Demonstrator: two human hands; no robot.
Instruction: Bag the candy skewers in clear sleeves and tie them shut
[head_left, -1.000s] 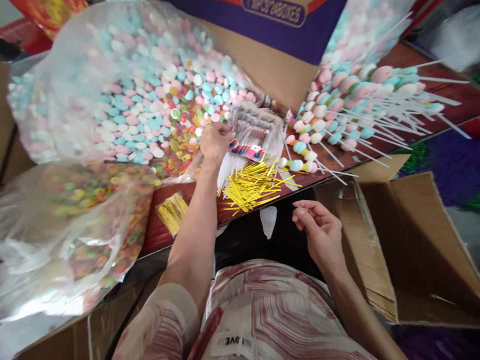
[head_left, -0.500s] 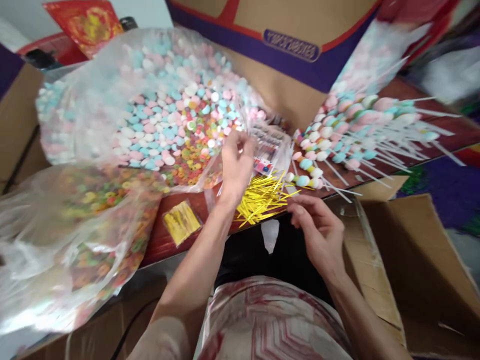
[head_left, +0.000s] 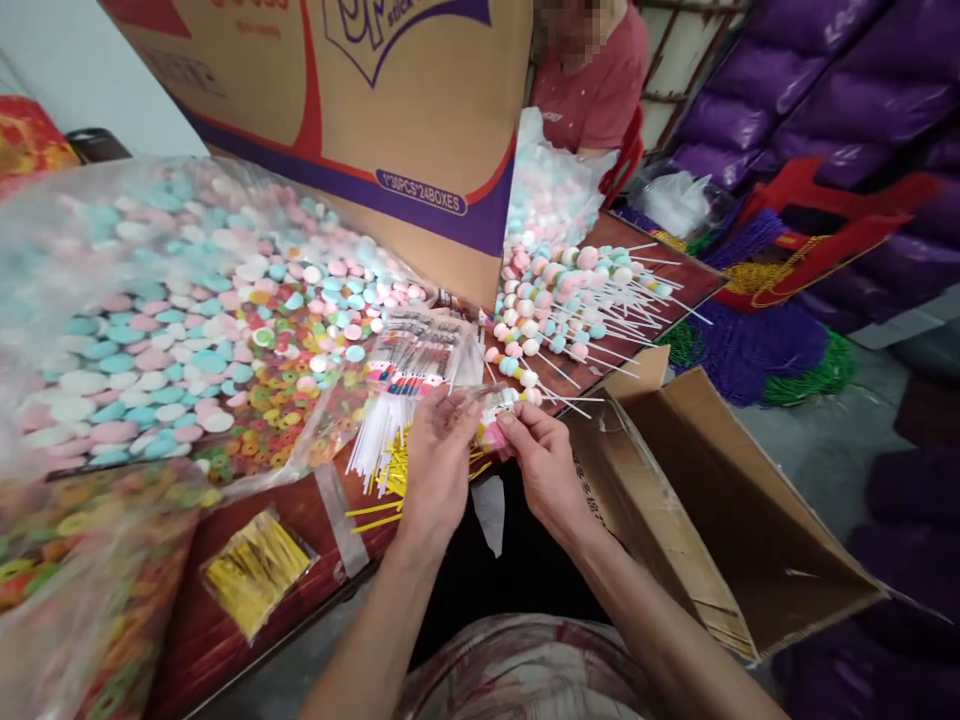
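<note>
My left hand [head_left: 437, 465] and my right hand [head_left: 541, 462] meet over the table's front edge, both pinching a small clear plastic sleeve [head_left: 491, 412] with something pink in it. Just beyond my left hand lie a stack of printed clear bags [head_left: 416, 362], white sticks [head_left: 376, 440] and loose gold twist ties [head_left: 390, 478]. A pile of candy skewers [head_left: 559, 300] on white sticks lies past my right hand.
A big open bag of pastel candies and coloured rings [head_left: 202, 330] fills the left of the red-brown table [head_left: 300, 515]. A packet of gold ties [head_left: 255, 570] lies near the edge. A tall printed carton [head_left: 360, 120] stands behind. An open cardboard box [head_left: 712, 510] sits at right. Another person [head_left: 592, 80] sits across.
My left hand drew back from the stack of printed bags toward me. My right hand rose to meet it, and both now pinch a clear sleeve. The view tilted upward.
</note>
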